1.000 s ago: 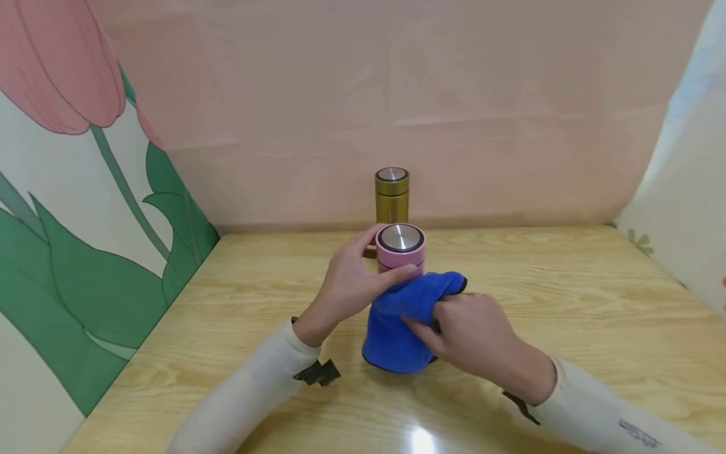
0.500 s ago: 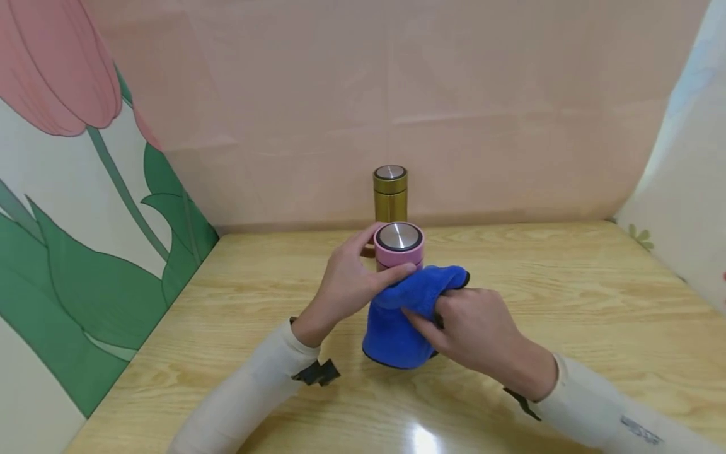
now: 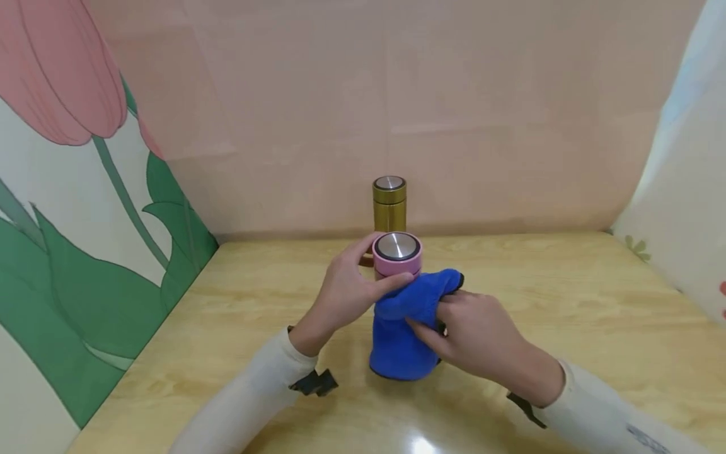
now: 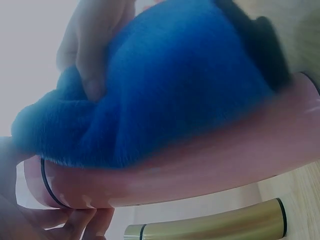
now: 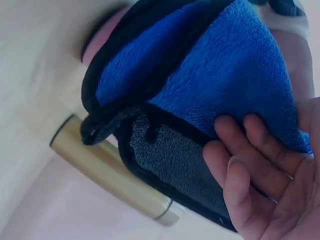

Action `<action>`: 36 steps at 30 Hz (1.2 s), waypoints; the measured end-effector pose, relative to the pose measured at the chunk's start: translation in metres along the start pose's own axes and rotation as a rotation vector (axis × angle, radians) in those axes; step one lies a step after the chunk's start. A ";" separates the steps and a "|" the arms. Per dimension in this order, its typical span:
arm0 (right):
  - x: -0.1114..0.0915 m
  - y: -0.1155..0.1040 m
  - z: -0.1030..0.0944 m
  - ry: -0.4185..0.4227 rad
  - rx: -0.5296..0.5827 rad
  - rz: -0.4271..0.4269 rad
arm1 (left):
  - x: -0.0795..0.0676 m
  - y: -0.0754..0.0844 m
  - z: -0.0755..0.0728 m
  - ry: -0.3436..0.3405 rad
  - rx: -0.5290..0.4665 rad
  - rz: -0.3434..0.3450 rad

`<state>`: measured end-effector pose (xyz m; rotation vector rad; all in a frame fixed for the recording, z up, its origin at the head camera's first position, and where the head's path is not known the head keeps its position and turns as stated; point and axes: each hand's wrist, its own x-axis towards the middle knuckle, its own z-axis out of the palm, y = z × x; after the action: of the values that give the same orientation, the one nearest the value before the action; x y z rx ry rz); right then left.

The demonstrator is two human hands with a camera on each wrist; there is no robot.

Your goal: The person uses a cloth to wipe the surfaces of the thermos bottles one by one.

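Observation:
A pink thermos bottle (image 3: 398,267) with a silver disc on its lid stands in the middle of the head view. Its upper part is in the grip of my left hand (image 3: 348,287), thumb in front and fingers behind. My right hand (image 3: 482,331) pinches a blue cloth (image 3: 403,353) with black edging, which drapes over the bottle's near side and hides most of its body. In the left wrist view, the pink body (image 4: 215,155) shows below the cloth. The right wrist view reveals a grey patch (image 5: 165,152) on the cloth beside curled fingers.
Behind the pink bottle stands a gold thermos bottle (image 3: 389,211), near the back edge of the wood-grain table (image 3: 227,296). A plain pinkish backdrop (image 3: 295,126) rises behind, with a tulip-patterned panel (image 3: 102,265) on the left.
The cloth's lower flap has shifted slightly to the right across the bottle. Both hands keep their holds, and the head view has tilted a little.

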<state>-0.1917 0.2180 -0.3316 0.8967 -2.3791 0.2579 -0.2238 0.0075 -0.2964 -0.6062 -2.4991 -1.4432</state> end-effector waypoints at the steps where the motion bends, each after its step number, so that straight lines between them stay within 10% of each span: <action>1: 0.001 0.001 -0.001 0.003 0.007 -0.004 | -0.001 -0.001 0.000 0.002 0.000 0.000; 25: 0.040 0.052 -0.012 0.254 0.504 0.281 | 0.008 -0.029 0.009 -0.033 -0.027 -0.040; 36: 0.068 0.035 -0.009 0.134 0.553 0.205 | 0.010 -0.030 0.002 -0.057 -0.065 0.013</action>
<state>-0.2519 0.2102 -0.2842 0.8316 -2.3050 1.0614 -0.2455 -0.0012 -0.3175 -0.6832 -2.4942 -1.5290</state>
